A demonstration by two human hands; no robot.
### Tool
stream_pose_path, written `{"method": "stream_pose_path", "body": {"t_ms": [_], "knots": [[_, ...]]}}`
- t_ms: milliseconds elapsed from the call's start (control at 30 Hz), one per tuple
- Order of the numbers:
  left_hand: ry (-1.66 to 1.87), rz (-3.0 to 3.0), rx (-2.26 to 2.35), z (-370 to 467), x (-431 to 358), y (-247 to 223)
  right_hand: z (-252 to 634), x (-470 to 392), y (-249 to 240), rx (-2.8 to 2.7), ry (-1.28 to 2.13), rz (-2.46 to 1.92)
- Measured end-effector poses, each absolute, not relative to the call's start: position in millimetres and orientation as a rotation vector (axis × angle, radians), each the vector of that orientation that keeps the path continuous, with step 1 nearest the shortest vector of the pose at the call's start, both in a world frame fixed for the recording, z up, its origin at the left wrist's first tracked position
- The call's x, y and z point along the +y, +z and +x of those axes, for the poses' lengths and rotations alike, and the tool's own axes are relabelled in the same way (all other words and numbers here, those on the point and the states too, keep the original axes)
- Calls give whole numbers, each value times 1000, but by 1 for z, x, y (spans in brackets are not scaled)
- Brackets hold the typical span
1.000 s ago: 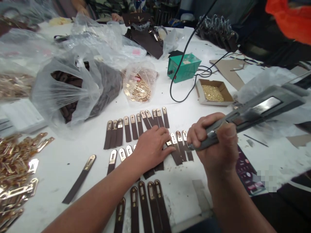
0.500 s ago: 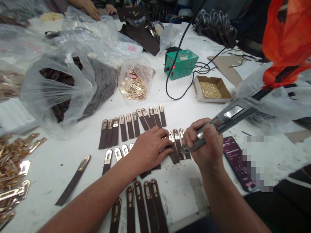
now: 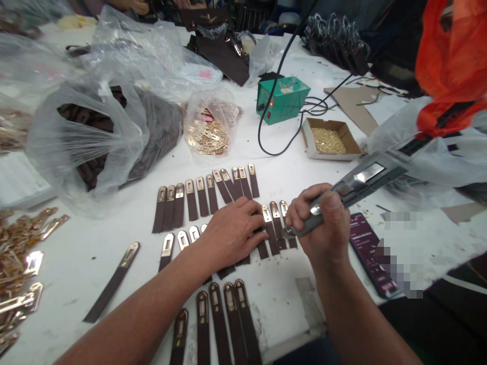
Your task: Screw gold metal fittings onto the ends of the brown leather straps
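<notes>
My right hand (image 3: 323, 228) is closed around a grey electric screwdriver (image 3: 353, 185), its metal tip pointing down and left over the right end of a row of straps. Orange plastic is wrapped round the tool's upper end. My left hand (image 3: 236, 230) lies over the same row, palm down with fingers apart, fingertips touching the straps and hiding several of them. Each dark brown strap (image 3: 271, 235) carries a slotted gold metal plate at its top. Behind stands another row of straps (image 3: 190, 203), and more plated straps (image 3: 216, 319) lie in front.
Loose gold plates (image 3: 23, 258) are heaped at left, near a single strap (image 3: 114, 279). Behind are a bag of dark straps (image 3: 152, 126), a bag of plates (image 3: 209, 134), a green power box (image 3: 283, 99) with cable, and a carton of tiny gold pieces (image 3: 331, 141). A phone (image 3: 371, 253) lies right.
The whole view has shifted slightly. My hands keep nearly the same places over the row. At the far side, another person's hands have moved up toward the frame's top edge.
</notes>
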State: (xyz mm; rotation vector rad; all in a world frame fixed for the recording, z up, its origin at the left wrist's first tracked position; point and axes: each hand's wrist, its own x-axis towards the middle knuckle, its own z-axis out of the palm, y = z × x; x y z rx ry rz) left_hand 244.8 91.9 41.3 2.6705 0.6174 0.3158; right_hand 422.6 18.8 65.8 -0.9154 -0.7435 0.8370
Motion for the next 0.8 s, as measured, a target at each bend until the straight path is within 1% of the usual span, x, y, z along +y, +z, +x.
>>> {"method": "stream_pose_path", "body": {"t_ms": [200, 367, 800], "knots": [[464, 2565, 620, 246, 88, 37, 419, 24, 74, -720, 773, -917], [581, 2498, 616, 249, 84, 32, 410, 29, 79, -729, 783, -874], [443, 2503, 632, 251, 83, 33, 405, 27, 72, -707, 781, -842]]}}
